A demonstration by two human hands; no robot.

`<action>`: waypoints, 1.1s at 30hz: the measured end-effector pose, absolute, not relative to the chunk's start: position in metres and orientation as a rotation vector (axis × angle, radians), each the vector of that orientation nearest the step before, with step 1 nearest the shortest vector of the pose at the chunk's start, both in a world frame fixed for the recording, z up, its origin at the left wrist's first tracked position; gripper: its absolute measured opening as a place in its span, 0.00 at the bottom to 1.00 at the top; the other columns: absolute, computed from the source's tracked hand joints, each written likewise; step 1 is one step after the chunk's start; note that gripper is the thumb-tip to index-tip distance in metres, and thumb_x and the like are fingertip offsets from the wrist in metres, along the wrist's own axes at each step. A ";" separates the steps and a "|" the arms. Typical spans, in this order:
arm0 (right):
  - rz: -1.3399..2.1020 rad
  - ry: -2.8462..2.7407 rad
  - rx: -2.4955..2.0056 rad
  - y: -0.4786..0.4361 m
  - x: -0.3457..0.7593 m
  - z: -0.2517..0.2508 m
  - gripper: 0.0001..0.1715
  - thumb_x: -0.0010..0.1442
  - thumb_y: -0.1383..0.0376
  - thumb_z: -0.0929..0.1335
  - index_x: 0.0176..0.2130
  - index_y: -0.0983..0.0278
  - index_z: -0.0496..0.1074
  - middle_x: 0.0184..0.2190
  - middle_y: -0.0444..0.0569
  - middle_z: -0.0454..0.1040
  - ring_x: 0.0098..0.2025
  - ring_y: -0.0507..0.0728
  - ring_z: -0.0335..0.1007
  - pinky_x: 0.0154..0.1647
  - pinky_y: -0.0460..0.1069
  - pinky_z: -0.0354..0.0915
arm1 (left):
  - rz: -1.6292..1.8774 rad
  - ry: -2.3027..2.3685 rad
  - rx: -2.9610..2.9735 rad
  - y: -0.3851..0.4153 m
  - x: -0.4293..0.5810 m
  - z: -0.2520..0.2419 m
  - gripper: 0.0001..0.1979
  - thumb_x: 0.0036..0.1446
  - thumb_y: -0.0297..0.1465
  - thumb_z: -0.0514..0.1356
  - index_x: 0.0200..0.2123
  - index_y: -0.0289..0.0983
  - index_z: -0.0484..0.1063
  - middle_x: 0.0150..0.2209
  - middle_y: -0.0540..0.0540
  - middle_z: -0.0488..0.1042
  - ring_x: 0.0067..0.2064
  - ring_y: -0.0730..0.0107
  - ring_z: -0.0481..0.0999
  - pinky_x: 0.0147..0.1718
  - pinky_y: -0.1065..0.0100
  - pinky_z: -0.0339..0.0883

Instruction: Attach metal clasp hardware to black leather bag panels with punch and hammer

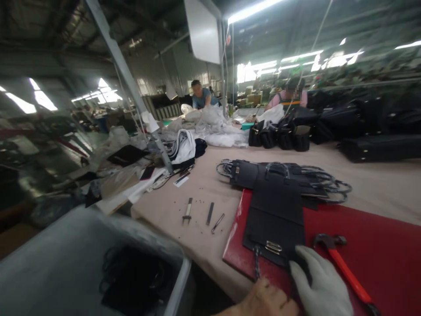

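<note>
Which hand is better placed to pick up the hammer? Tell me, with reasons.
Right, probably. The gloved right hand rests on the black leather piece, just beside the hammer and its red handle. The bare left hand sits farther from it, beyond the right hand.

Black, perhaps leather, buckled panel [276,215] lies flat on red mat [362,245].

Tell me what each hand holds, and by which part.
The gloved right hand rests flat on the near right corner of the black panel, no clear grip. The left hand lies by its near edge; hold cannot be told. The hammer lies untouched.
</note>
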State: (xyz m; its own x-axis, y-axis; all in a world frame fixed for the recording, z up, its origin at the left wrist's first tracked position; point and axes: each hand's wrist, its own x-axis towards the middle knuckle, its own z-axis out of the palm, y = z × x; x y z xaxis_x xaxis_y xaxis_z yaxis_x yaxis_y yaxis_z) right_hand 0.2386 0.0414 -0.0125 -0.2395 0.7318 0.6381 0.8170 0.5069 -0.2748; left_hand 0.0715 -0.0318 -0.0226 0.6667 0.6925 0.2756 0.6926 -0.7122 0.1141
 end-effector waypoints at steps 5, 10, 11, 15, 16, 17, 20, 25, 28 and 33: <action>-0.119 -2.289 -1.216 0.052 0.215 -0.006 0.28 0.62 0.52 0.63 0.53 0.67 0.73 0.53 0.61 0.75 0.51 0.70 0.72 0.53 0.65 0.66 | -0.579 -1.162 -2.871 -0.048 0.069 -0.017 0.12 0.56 0.37 0.62 0.37 0.33 0.72 0.32 0.43 0.75 0.34 0.62 0.76 0.31 0.62 0.65; -0.160 -2.344 -1.160 0.054 0.217 -0.018 0.29 0.65 0.54 0.61 0.57 0.68 0.71 0.55 0.61 0.74 0.53 0.71 0.70 0.57 0.69 0.62 | -1.005 -1.236 -2.788 -0.055 0.040 -0.001 0.07 0.63 0.31 0.56 0.39 0.36 0.73 0.39 0.44 0.79 0.41 0.66 0.78 0.49 0.62 0.68; -0.154 -2.344 -1.163 0.053 0.218 -0.018 0.28 0.66 0.54 0.61 0.57 0.68 0.71 0.55 0.61 0.74 0.55 0.71 0.69 0.58 0.69 0.62 | -1.086 -1.340 -2.729 -0.055 0.024 0.004 0.08 0.64 0.30 0.55 0.39 0.37 0.74 0.41 0.44 0.80 0.42 0.66 0.78 0.51 0.61 0.68; -0.043 -2.353 -1.261 0.041 0.218 -0.011 0.27 0.66 0.58 0.62 0.60 0.66 0.69 0.59 0.58 0.72 0.62 0.70 0.64 0.64 0.70 0.57 | -1.095 -2.190 -2.143 -0.040 -0.074 0.028 0.13 0.68 0.29 0.50 0.40 0.37 0.75 0.40 0.42 0.79 0.42 0.62 0.78 0.47 0.63 0.70; -0.003 -2.351 -1.289 0.037 0.217 -0.008 0.27 0.66 0.59 0.63 0.61 0.65 0.68 0.60 0.58 0.71 0.63 0.69 0.63 0.66 0.70 0.56 | -0.974 -2.360 -2.002 -0.032 -0.102 0.032 0.13 0.67 0.31 0.51 0.43 0.37 0.75 0.43 0.40 0.79 0.46 0.59 0.78 0.49 0.61 0.70; 0.033 -2.344 -1.317 0.032 0.216 -0.005 0.28 0.66 0.60 0.64 0.62 0.65 0.67 0.61 0.57 0.70 0.64 0.68 0.62 0.67 0.69 0.54 | -0.812 -2.513 -1.853 -0.023 -0.130 0.035 0.13 0.66 0.33 0.53 0.45 0.35 0.75 0.47 0.37 0.78 0.48 0.55 0.78 0.50 0.59 0.70; 0.110 -2.307 -1.388 0.022 0.211 0.001 0.30 0.65 0.65 0.63 0.64 0.65 0.64 0.63 0.57 0.68 0.67 0.66 0.58 0.70 0.68 0.50 | -0.248 -2.851 -1.634 0.007 -0.195 0.036 0.22 0.63 0.46 0.55 0.45 0.33 0.74 0.48 0.32 0.78 0.49 0.45 0.78 0.44 0.56 0.70; 0.075 -2.141 -1.585 0.001 0.204 0.007 0.28 0.64 0.65 0.64 0.62 0.68 0.66 0.61 0.60 0.68 0.64 0.68 0.60 0.67 0.66 0.56 | 0.084 -3.004 -1.676 0.030 -0.229 0.030 0.24 0.56 0.51 0.58 0.42 0.36 0.72 0.38 0.37 0.81 0.41 0.49 0.80 0.34 0.62 0.66; -0.002 -2.057 -1.800 -0.015 0.202 0.013 0.29 0.62 0.64 0.64 0.61 0.71 0.67 0.60 0.64 0.69 0.59 0.71 0.66 0.59 0.64 0.64 | 0.113 -3.034 -1.665 0.034 -0.230 0.028 0.21 0.53 0.47 0.63 0.40 0.36 0.73 0.33 0.39 0.81 0.37 0.51 0.81 0.32 0.63 0.65; -0.002 -2.012 -2.165 -0.041 0.203 0.027 0.31 0.61 0.62 0.63 0.60 0.71 0.70 0.47 0.65 0.76 0.43 0.71 0.74 0.39 0.61 0.69 | 0.102 -3.180 -1.682 0.044 -0.239 0.023 0.19 0.55 0.48 0.60 0.25 0.37 0.73 0.20 0.43 0.76 0.28 0.54 0.78 0.27 0.64 0.62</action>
State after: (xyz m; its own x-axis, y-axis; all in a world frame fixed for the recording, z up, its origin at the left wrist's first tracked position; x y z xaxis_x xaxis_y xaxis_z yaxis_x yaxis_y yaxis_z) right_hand 0.2032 -0.0414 0.0266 0.0809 0.9886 0.1268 0.9889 -0.0637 -0.1343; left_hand -0.2387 0.0436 0.0227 -0.4829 0.7711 -0.4150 0.7961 0.5840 0.1587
